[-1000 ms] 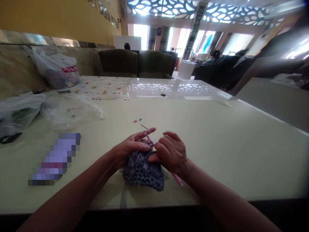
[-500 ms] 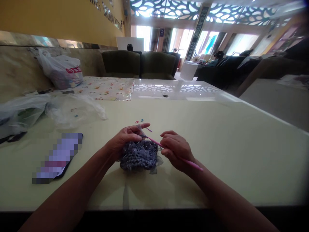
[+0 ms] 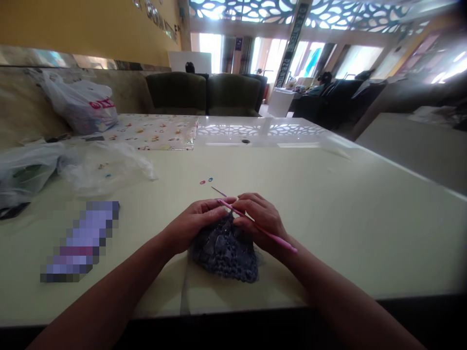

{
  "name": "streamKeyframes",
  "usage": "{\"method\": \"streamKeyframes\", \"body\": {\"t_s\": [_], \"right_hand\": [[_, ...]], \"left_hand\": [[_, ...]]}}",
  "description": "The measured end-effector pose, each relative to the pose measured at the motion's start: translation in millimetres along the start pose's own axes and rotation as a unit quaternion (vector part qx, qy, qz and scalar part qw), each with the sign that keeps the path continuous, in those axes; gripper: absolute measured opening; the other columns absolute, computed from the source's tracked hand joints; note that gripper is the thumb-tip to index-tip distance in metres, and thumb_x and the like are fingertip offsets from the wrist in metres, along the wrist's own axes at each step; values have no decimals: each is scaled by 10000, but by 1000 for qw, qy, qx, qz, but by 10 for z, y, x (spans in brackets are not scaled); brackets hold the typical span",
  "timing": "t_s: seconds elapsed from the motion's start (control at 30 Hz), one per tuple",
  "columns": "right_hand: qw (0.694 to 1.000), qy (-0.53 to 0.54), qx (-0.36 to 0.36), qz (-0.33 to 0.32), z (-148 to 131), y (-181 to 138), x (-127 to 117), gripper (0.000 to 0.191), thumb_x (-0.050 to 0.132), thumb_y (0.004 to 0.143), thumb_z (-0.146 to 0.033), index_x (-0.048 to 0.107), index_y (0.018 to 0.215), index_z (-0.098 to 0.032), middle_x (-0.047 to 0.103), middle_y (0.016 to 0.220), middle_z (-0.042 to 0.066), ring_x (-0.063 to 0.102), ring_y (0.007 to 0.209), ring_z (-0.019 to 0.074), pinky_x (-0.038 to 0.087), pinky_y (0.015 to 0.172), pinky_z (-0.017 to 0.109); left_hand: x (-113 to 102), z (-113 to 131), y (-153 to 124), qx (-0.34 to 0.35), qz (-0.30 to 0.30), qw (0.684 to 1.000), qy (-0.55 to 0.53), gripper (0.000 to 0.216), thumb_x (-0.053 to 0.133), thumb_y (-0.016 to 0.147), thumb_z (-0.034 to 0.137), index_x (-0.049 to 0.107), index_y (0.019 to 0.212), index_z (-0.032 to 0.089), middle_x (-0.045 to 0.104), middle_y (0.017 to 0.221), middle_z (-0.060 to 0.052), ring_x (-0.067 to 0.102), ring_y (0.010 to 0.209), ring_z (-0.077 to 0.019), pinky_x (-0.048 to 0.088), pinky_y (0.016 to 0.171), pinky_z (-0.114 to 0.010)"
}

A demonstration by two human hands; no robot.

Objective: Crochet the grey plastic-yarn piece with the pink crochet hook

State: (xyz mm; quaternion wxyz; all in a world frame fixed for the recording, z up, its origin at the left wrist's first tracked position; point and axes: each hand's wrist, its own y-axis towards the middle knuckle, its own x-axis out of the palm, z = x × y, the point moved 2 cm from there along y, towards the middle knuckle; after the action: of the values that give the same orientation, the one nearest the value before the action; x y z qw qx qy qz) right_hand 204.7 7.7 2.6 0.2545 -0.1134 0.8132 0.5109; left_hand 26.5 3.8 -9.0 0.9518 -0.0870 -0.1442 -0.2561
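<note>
A dark grey-blue crocheted piece (image 3: 228, 250) with ribbon-like bits hangs below my hands, its lower edge near the table. My left hand (image 3: 202, 216) pinches its top edge between thumb and fingers. In my right hand (image 3: 260, 216) is a pink crochet hook (image 3: 268, 233); its tip reaches across to my left fingers, and its thick end points back over my wrist. The right fingertips are also close against the piece's top edge. A grey ribbon strand (image 3: 185, 287) runs from the piece to the table's front edge. Beyond my hands lies a thin purple needle-like stick (image 3: 219, 191).
Two small stitch markers, one red (image 3: 203, 182) and one blue (image 3: 210, 180), lie past my hands. A blurred-out phone (image 3: 82, 240) is at the left. Behind it are a clear plastic bag (image 3: 105, 167) and a filled white bag (image 3: 85, 104). Green chairs (image 3: 233, 95) stand beyond the table (image 3: 328, 233).
My right hand has moved left, up against my left hand, with the hook. The crocheted piece has been pulled up at its top and now hangs in a triangular shape.
</note>
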Motion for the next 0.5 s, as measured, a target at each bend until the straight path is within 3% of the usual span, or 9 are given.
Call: {"method": "streamKeyframes", "body": {"t_s": [0.17, 0.37, 0.5], "right_hand": [[997, 63, 44, -7, -2, -20, -54, 360, 475, 997, -493, 671, 955, -194, 696, 911, 82, 653, 824, 186, 529, 764, 338], [979, 181, 75, -53, 93, 6, -104, 384, 486, 991, -504, 697, 976, -184, 688, 900, 77, 666, 850, 187, 522, 745, 321], [968, 205, 82, -121, 138, 46, -157, 420, 477, 991, -515, 702, 968, -161, 678, 886, 83, 648, 813, 177, 513, 701, 306]], "left_hand": [[-85, 26, 11, -10, -28, 999, 31, 331, 725, 834, 276, 742, 1161, 229, 702, 1257, -97, 635, 1130, -243, 411, 1031, -373], [-217, 135, -13, -5, -6, 993, 120, 217, 786, 743, 270, 785, 950, 207, 682, 1278, -98, 612, 1133, -267, 418, 987, -373], [-262, 190, -11, -5, 5, 987, 161, 125, 769, 725, 251, 777, 836, 193, 685, 1248, -97, 583, 1187, -300, 409, 992, -394]]}}
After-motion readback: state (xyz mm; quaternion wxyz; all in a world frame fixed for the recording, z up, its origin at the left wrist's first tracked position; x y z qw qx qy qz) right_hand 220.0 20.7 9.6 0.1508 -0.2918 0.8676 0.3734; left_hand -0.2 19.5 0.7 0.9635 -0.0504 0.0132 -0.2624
